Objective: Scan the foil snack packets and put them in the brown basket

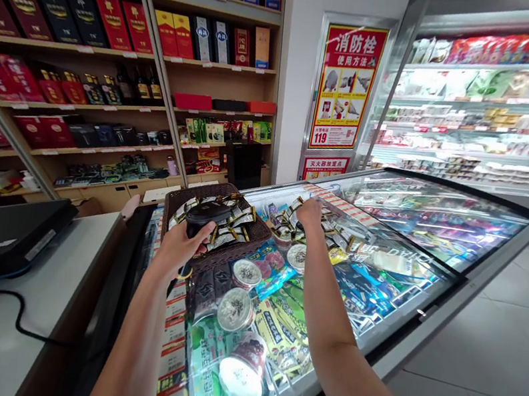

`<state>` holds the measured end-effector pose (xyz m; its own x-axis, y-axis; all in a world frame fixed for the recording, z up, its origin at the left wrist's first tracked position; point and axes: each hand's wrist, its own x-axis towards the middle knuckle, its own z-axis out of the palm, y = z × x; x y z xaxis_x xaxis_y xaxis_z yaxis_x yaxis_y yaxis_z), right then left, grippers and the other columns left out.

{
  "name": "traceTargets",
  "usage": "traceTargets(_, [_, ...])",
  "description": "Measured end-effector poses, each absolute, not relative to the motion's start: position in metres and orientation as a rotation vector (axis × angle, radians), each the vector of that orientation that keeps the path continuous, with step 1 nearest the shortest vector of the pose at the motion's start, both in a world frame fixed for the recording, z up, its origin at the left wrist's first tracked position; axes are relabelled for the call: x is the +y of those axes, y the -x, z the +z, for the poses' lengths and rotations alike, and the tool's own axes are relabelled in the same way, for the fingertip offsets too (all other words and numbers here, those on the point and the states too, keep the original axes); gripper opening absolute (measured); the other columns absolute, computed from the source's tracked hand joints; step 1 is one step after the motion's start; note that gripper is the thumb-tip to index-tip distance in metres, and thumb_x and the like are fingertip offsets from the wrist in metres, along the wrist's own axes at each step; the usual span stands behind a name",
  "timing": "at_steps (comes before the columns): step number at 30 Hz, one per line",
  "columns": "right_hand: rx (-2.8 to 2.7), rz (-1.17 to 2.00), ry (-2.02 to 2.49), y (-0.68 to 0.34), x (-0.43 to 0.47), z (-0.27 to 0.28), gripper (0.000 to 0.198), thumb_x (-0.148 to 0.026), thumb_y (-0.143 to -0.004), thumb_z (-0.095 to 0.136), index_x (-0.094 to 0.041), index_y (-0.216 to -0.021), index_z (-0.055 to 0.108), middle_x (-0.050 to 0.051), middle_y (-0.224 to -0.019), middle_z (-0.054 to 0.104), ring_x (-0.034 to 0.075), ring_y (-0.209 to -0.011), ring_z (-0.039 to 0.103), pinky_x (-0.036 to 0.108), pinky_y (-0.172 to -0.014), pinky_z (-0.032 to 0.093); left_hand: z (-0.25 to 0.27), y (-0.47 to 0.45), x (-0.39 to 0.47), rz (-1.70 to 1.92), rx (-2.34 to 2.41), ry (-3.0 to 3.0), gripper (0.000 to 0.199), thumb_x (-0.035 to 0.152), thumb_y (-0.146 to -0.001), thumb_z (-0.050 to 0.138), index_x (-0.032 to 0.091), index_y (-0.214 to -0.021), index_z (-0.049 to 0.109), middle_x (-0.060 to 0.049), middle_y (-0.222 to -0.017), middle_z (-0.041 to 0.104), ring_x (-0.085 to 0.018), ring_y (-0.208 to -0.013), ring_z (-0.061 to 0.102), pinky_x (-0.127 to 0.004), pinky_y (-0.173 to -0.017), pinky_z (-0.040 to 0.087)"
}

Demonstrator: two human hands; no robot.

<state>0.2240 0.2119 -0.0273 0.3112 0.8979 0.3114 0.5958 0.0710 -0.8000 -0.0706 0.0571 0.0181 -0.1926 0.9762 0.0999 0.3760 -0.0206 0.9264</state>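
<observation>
The left hand (181,248) grasps a black handheld scanner (206,212) while the right hand (310,212), whose hold I cannot tell, seems to pick among far wrapped packets (287,218), needing careful pinching.

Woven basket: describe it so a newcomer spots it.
Find the glass-topped freezer. On its far left, toward the shelves, sits the woven basket, partly hidden by the left hand. Unlike its neighbours, it is dark brown wickerwork, holding shiny wrapped packets.

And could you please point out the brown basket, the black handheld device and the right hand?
Brown basket (234,252), head view: its woven near wall.
Black handheld device (208,212), head view: its broad top.
Right hand (310,212), head view: back of the hand.
</observation>
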Motion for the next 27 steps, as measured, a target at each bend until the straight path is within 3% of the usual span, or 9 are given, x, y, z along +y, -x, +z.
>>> traceTargets(4, [-1.388,0.344,1.789,-0.219,0.208,-0.031,0.016,0.004,-0.080,0.049,0.000,-0.091,0.060,0.031,-0.105,0.053,0.038,-0.121,0.045,0.045,-0.100,0.033,0.021,0.096,0.056,1.310,1.657,-1.360,0.055,0.067,-0.061,0.075,0.018,-0.081,0.062,-0.003,-0.068,0.064,-0.017,-0.058,0.061,-0.027,-0.052,0.047])
traceTargets(7, [-1.453,0.241,1.864,-0.204,0.203,-0.025,0.021,-0.001,-0.081,0.052,0.001,-0.101,0.061,0.033,-0.119,0.049,0.040,-0.124,0.043,0.048,-0.103,0.031,0.024,0.113,0.051,1.400,1.710,-1.298,0.051,0.065,-0.061,0.077,0.019,-0.079,0.061,-0.002,-0.067,0.064,-0.018,-0.057,0.061,-0.027,-0.052,0.047])
traceTargets(10, [-1.596,0.170,1.824,-0.175,0.196,-0.018,0.027,-0.010,-0.085,0.053,-0.005,-0.111,0.061,0.028,-0.123,0.051,0.038,-0.119,0.048,0.046,-0.099,0.036,0.029,0.121,0.044,1.452,1.703,-1.243,0.048,0.064,-0.062,0.076,0.020,-0.074,0.059,-0.002,-0.064,0.062,-0.018,-0.055,0.059,-0.027,-0.050,0.044])
traceTargets(14, [-1.844,0.339,1.494,-0.114,0.182,-0.022,0.028,-0.025,-0.093,0.051,-0.015,-0.117,0.060,0.019,-0.121,0.057,0.027,-0.101,0.060,0.038,-0.091,0.044,0.033,0.125,0.036,1.529,1.647,-1.213,0.049,0.064,-0.062,0.076,0.020,-0.073,0.058,0.000,-0.062,0.060,-0.016,-0.052,0.057,-0.027,-0.049,0.043])
traceTargets(18, [-1.940,0.679,1.291,-0.047,0.171,-0.038,0.027,-0.041,-0.090,0.059,-0.020,-0.107,0.062,0.007,-0.091,0.069,0.022,-0.084,0.065,0.031,-0.078,0.049,0.032,0.131,0.031,1.564,1.654,-1.194,0.051,0.066,-0.062,0.075,0.019,-0.073,0.059,0.001,-0.060,0.060,-0.014,-0.050,0.056,-0.026,-0.051,0.044])
traceTargets(22, [-1.926,0.812,1.352,0.003,0.172,-0.044,0.033,-0.046,-0.086,0.064,-0.022,-0.066,0.058,0.005,-0.052,0.057,0.025,-0.075,0.067,0.032,-0.075,0.049,0.028,0.137,0.032,1.594,1.629,-1.186,0.052,0.066,-0.062,0.075,0.019,-0.075,0.058,0.001,-0.061,0.060,-0.013,-0.050,0.056,-0.026,-0.051,0.045])
traceTargets(24, [-1.898,0.922,1.372,0.015,0.174,-0.043,0.038,-0.043,-0.086,0.064,-0.022,-0.057,0.051,0.003,-0.047,0.053,0.024,-0.068,0.067,0.032,-0.072,0.051,0.027,0.138,0.033,1.577,1.636,-1.195,0.053,0.067,-0.062,0.075,0.018,-0.075,0.058,0.001,-0.062,0.060,-0.014,-0.051,0.057,-0.026,-0.052,0.046])
traceTargets(27, [-1.706,1.208,1.293,0.014,0.173,-0.042,0.028,-0.029,-0.088,0.060,-0.021,-0.063,0.049,0.000,-0.057,0.058,0.018,-0.057,0.065,0.029,-0.062,0.053,0.025,0.136,0.036,1.508,1.670,-1.235,0.056,0.070,-0.062,0.072,0.018,-0.074,0.059,-0.002,-0.065,0.063,-0.015,-0.054,0.059,-0.026,-0.052,0.047])
